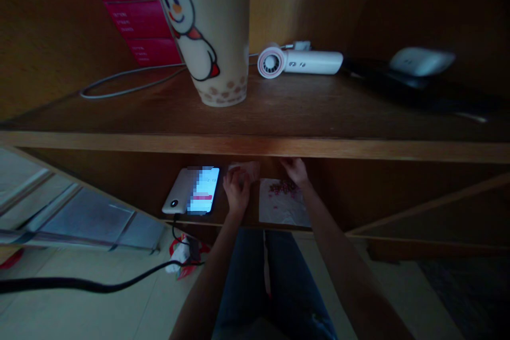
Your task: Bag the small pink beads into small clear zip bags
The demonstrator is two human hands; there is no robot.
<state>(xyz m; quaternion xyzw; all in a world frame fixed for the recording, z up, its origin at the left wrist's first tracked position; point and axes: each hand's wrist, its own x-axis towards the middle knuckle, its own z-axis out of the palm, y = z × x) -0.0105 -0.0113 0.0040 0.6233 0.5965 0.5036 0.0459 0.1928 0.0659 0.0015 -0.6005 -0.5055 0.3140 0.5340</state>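
On the lower shelf, my left hand (237,189) is closed, its bent fingers at the left edge of a pale, thin packet (251,170). My right hand (297,171) is just under the upper shelf's front edge, fingertips drawn together and pointing left. Whatever those fingers hold is too dark and small to make out. Below that hand lies a whitish sheet (279,212), partly covered by my right forearm. A loose cluster of small red and pink beads (282,187) rests on the sheet.
Left of my hands lie a lit phone (204,191) and a white power bank (175,194) with a black cable. The upper shelf (279,117) overhangs my hands, bearing a tall bubble tea cup (223,37), a white handheld fan (311,62), a grey cable and blurred dark items.
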